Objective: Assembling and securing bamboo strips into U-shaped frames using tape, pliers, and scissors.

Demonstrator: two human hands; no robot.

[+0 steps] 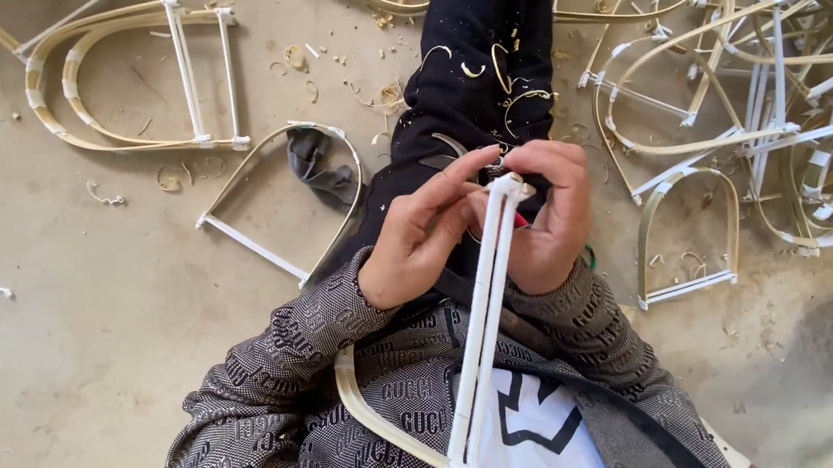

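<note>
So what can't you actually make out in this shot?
Head view:
- Small tool between the left hand and right hand: fingers cover it.
- Bent frame: lower end cut off by the bottom edge.
- Frame pile: runs off the right edge.
- Grey cloth: too crumpled to identify.

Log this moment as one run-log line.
left hand: pinching frame top | right hand: gripping same joint | bamboo frame: upright over lap | finished frames: piled on floor

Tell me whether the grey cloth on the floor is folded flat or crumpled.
Crumpled. The grey cloth lies bunched in uneven folds on the floor, inside a bent frame, left of the left hand.
</note>
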